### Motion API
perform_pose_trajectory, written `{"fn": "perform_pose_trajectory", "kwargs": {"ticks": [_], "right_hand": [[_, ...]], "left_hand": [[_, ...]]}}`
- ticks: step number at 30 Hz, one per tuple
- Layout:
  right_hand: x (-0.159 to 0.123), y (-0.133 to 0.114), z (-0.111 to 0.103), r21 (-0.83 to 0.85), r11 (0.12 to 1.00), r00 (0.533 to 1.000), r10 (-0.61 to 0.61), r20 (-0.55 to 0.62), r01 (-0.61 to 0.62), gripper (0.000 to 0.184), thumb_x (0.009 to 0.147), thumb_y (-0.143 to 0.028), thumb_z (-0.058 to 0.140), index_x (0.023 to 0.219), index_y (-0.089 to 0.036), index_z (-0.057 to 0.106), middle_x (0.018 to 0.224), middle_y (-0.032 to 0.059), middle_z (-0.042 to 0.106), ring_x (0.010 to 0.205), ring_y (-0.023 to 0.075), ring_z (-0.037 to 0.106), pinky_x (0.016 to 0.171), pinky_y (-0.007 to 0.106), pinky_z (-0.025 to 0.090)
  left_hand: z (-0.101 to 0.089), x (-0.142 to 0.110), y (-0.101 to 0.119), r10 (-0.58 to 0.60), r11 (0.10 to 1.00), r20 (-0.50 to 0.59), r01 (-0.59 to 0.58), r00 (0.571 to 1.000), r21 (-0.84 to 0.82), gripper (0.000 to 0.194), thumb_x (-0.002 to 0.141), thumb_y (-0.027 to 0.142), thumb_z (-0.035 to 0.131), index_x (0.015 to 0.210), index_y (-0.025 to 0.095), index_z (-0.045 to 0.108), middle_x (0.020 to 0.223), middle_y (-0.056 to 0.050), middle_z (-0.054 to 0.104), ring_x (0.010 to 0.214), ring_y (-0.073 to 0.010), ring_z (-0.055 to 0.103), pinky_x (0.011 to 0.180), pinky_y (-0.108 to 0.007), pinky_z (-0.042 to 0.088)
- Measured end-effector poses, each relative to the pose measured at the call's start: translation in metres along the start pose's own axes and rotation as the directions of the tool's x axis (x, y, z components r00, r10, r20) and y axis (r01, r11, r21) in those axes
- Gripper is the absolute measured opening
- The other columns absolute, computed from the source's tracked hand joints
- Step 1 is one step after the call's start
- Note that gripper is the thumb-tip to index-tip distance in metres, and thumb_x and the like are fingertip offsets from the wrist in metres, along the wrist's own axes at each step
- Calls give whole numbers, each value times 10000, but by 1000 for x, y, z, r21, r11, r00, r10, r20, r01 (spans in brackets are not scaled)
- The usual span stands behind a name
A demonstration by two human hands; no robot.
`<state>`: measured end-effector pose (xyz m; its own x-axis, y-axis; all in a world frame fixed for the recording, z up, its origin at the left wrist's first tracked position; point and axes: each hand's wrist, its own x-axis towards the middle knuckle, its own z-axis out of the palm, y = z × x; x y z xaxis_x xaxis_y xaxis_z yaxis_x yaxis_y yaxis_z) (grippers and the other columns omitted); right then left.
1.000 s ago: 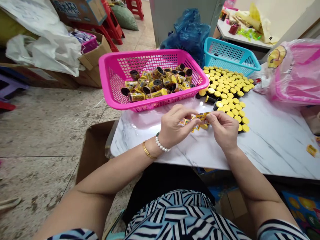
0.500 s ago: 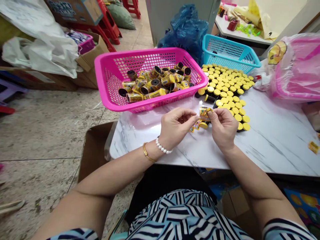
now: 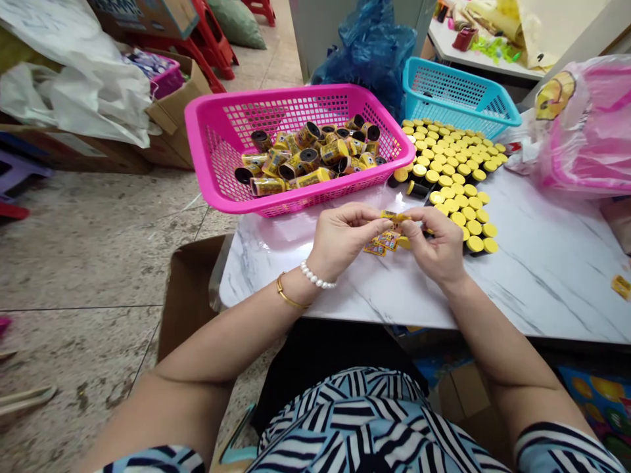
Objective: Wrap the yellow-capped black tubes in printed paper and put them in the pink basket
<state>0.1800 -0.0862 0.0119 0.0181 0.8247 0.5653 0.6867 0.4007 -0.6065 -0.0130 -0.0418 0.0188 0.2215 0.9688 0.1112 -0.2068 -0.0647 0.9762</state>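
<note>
Between my hands is a small yellow printed label sleeve (image 3: pixel 394 216), held above the table. The fingertips of my left hand (image 3: pixel 339 240) pinch its left end, and my right hand (image 3: pixel 434 246) pinches the right end. Just beneath lie several printed label sleeves (image 3: pixel 376 248), flat on the table. A small tub with a yellow lid (image 3: pixel 403 242) rests by my right fingers, partly hidden. Many yellow-lidded black tubs (image 3: pixel 459 202) stand grouped beyond my right hand. Labelled tubs (image 3: pixel 309 159) lie heaped in a pink basket (image 3: pixel 210 180) beyond my left hand.
A blue basket (image 3: pixel 461 118) stands behind the tubs, beside a blue plastic bag (image 3: pixel 369 56). To the right is a pink container in clear plastic (image 3: pixel 582 151). The marbled tabletop (image 3: pixel 532 276) ends close to my body. An open cardboard box (image 3: pixel 190 282) sits left below it.
The label sleeve has turned from facing me to nearly edge-on, and my hands have drawn slightly closer together. The whole view has shifted a little.
</note>
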Motion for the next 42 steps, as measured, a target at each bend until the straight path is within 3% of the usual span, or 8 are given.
{"fn": "perform_pose_trajectory", "kwargs": {"ticks": [7, 13, 20, 23, 26, 30, 37, 42], "right_hand": [[1, 18, -20, -462, 818, 889, -122, 441, 342, 319, 885, -158, 645, 1185, -209, 743, 1284, 106, 755, 1067, 305, 627, 942, 473, 556], [0, 15, -12, -529, 745, 863, -125, 489, 407, 240, 991, -179, 542, 1114, -186, 748, 1152, 126, 776, 973, 281, 613, 876, 440, 533], [-4, 2, -9, -388, 892, 958, -140, 248, 231, 284, 999, -285, 531, 1166, -222, 751, 1023, 57, 797, 812, 180, 698, 720, 307, 528], [-9, 0, -1, -377, 917, 969, -34, 245, 128, 241, 982, -305, 533, 938, -211, 751, 867, 52, 776, 757, 179, 689, 676, 303, 499], [-8, 1, 3, -122, 986, 941, 150, 302, -118, 197, 962, -303, 550, 895, -197, 702, 797, 48, 753, 706, 170, 675, 651, 299, 513], [0, 5, 2, 302, 827, 850, 341, 401, -474, 242, 985, -379, 577, 1066, -201, 720, 716, -18, 697, 542, 113, 576, 533, 259, 479], [3, 1, 18, 270, 905, 941, 290, 174, -329, 301, 904, -446, 730, 732, -202, 689, 726, -9, 641, 713, 138, 551, 708, 298, 488], [4, 1, 14, 462, 724, 858, 406, 316, -512, 288, 947, -459, 595, 929, -212, 742, 859, 33, 714, 841, 191, 663, 800, 342, 560]], "left_hand": [[-14, 10, 4, -89, 988, -62, 96, 994, 123, 334, 616, 442, 962, 665, 165, 782, 650, -44, 725, 582, -125, 597, 548, -254, 474], [-17, 13, 4, -130, 985, -52, 134, 990, 104, 354, 630, 463, 949, 674, 165, 762, 511, 10, 576, 449, -76, 417, 433, -238, 283], [-17, 18, -5, -79, 991, -89, 89, 993, 105, 292, 648, 412, 928, 666, 172, 763, 569, -5, 642, 513, -94, 480, 500, -252, 366], [-17, 18, -5, -77, 991, -104, 87, 992, 100, 309, 635, 420, 931, 628, 171, 748, 553, -5, 635, 534, -98, 491, 527, -251, 394], [-16, 17, -3, -92, 990, -84, 100, 992, 97, 339, 634, 464, 928, 640, 171, 756, 523, 10, 594, 517, -98, 471, 518, -255, 383], [-12, 12, 1, -142, 980, -24, 144, 990, 136, 381, 644, 504, 921, 657, 161, 756, 498, 24, 546, 482, -87, 432, 485, -249, 333], [-4, 5, 1, -266, 961, 93, 257, 959, 105, 350, 664, 442, 925, 781, 133, 809, 563, 2, 612, 455, -66, 430, 446, -224, 312], [-11, 12, -3, -374, 926, 165, 377, 912, 18, 280, 716, 343, 914, 836, 122, 792, 560, 9, 592, 410, -44, 411, 394, -200, 219]]}}
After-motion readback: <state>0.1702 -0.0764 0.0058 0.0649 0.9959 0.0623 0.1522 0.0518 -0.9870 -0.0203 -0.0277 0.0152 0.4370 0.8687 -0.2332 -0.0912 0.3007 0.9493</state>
